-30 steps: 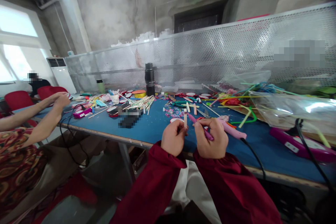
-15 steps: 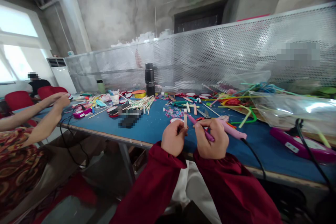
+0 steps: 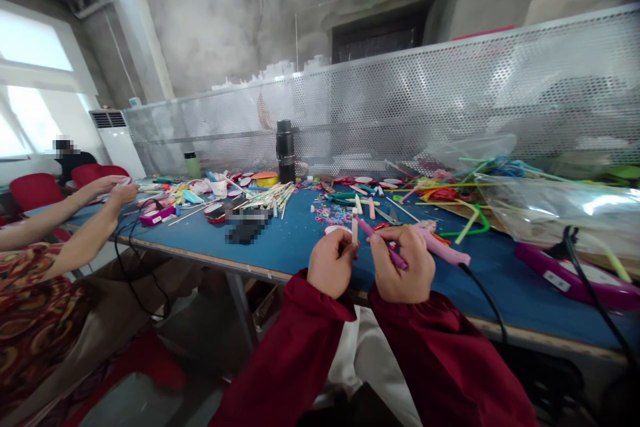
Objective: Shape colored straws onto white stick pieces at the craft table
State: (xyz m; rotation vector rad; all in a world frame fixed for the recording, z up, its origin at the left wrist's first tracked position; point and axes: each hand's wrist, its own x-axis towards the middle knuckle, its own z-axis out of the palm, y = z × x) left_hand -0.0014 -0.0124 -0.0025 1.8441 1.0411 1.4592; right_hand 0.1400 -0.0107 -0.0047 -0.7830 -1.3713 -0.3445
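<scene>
My left hand [image 3: 331, 263] is closed, pinching a short pale stick [image 3: 355, 229] upright just over the near edge of the blue worktop [image 3: 295, 240]. My right hand [image 3: 405, 267] is closed round a purple stick [image 3: 371, 233], its tip angled toward the pale one, close beside it. A pink glue gun [image 3: 443, 247] lies just beyond my right hand, and a co-worker's hands [image 3: 117, 190] are far off to the left.

Blue tabletop [image 3: 290, 240], dk-red sleeves [image 3: 310, 347]. In rt hand [image 3: 407, 273] a purple stick [image 3: 387, 250], in lt hand [image 3: 331, 268] a cream stick [image 3: 355, 230]. At 3 o'clock of hands, pink glue gun [image 3: 443, 247]; at 11, black flask [image 3: 285, 150]; at 9, garment [image 3: 30, 307] w/ red-brown swirl print.
</scene>
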